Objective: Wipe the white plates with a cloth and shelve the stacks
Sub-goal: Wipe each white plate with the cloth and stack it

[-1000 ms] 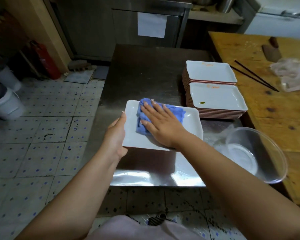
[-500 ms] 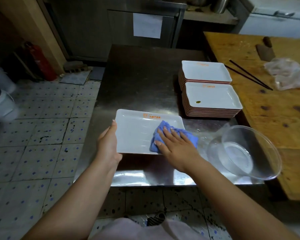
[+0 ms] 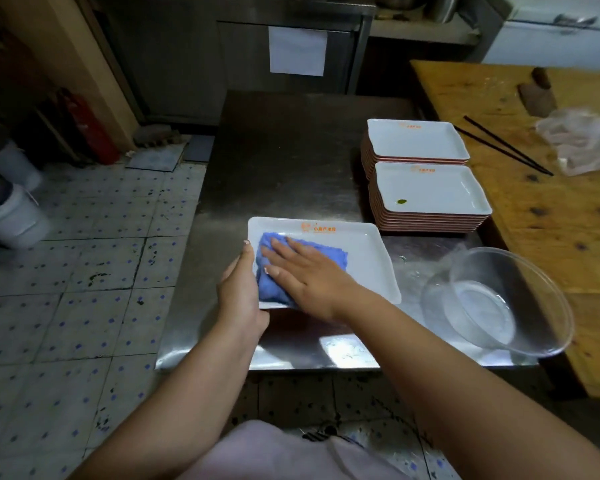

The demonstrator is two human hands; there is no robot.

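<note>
Plate wiping is what we see on the steel table (image 3: pixel 291 161): a white rectangular plate (image 3: pixel 361 258) with an orange logo on its far rim lies flat near the front edge. Our left hand (image 3: pixel 241 292) grips the plate's near-left corner, the thumb lying along the left rim and the fingers curled underneath out of sight. Our right hand (image 3: pixel 305 271) lies flat, fingers straight and spread, pressing a blue cloth (image 3: pixel 329 254) onto the left half of the plate; the cloth reaches down to the plate's near edge, beside the left thumb.

Behind and to the right of this plate stand two stacks of the same white plates, touching each other. The near stack (image 3: pixel 430 188) carries a small green speck on its top plate; the far stack (image 3: pixel 414 140) sits just behind it. A clear bowl (image 3: pixel 499 299) holding a little water rests at the table's front right corner, tilted against the neighbouring wooden table (image 3: pixel 551 209).

On that wooden table we see a pair of black chopsticks (image 3: pixel 506 145), a crumpled clear plastic bag (image 3: pixel 582 140) and a cleaver (image 3: pixel 537 95). White buckets (image 3: pixel 11 216) and a red fire extinguisher (image 3: pixel 90 129) stand on the tiled floor to the left.
</note>
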